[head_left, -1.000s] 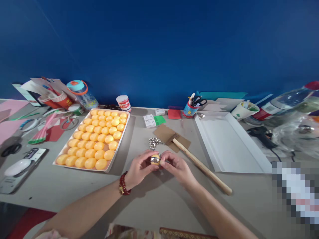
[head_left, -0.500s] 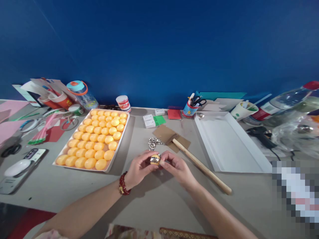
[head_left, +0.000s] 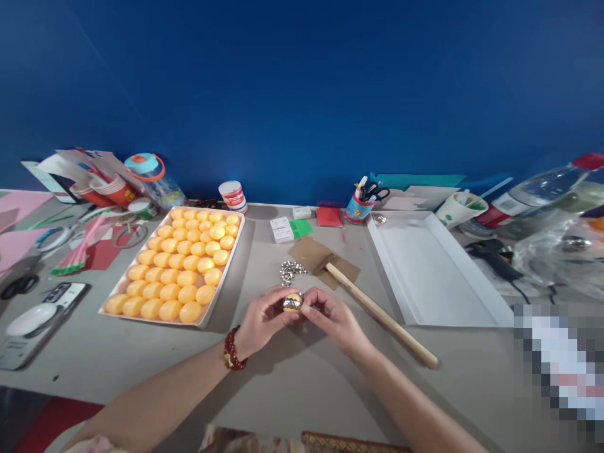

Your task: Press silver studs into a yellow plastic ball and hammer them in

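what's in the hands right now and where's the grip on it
A small round yellow ball with a shiny silver band: the left hand grips its left side, the right hand's fingertips its right edge.

The ball in the left grip was yellow, banded silver; the tray left of it white, its balls orange.

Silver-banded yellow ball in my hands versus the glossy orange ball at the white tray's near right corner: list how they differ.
The silver-banded yellow ball has shiny metal across its middle; the glossy orange ball shows none.
The banded ball is held between the fingers of the left hand and right hand; the orange ball sits beside others in the white tray.
Both look rounded.
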`<state>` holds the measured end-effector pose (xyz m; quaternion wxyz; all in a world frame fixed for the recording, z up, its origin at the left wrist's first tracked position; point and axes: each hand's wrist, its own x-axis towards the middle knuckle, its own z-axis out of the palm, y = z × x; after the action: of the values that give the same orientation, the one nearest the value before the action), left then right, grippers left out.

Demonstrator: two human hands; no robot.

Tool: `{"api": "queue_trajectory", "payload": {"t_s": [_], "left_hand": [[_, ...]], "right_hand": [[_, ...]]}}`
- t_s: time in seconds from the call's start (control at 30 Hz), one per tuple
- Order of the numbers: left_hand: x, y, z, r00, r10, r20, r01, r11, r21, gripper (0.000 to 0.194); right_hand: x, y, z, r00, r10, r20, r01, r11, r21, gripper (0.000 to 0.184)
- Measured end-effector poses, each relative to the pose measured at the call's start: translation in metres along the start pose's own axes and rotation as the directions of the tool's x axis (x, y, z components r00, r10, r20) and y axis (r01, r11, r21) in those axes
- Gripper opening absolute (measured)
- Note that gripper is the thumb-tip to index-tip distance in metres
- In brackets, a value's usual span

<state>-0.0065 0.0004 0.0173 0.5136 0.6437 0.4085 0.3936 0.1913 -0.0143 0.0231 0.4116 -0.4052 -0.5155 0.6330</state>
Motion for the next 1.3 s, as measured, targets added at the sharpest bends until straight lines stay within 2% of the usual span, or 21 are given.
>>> {"api": "queue_trajectory", "payload": {"t_s": [0.27,1.1,1.3], "left_hand": [[-0.0002,-0.0016,-0.0007,1.0,0.019,0.001,-0.019,0.999,0.032,0.039],[-0.001,-0.0017,0.0003,1.0,-0.009,-0.005,0.009,1.0,-0.007,0.041],[0.0002,-0.0018,0.0005,0.999,0.044,-0.017,-0.045,0.998,-0.034,0.042]], "right_hand": [[0.0002,-0.0022,0.0019,0.999,0.025,-0.025,-0.025,0.999,-0.024,0.037],[-0.0012,0.0025,0.0056,0.997,-0.027,-0.078,0.019,0.994,-0.104,0.036],[-0.0019,0.0057,0.0046,0.996,-0.031,-0.085,0.021,0.994,-0.107,0.033]]}}
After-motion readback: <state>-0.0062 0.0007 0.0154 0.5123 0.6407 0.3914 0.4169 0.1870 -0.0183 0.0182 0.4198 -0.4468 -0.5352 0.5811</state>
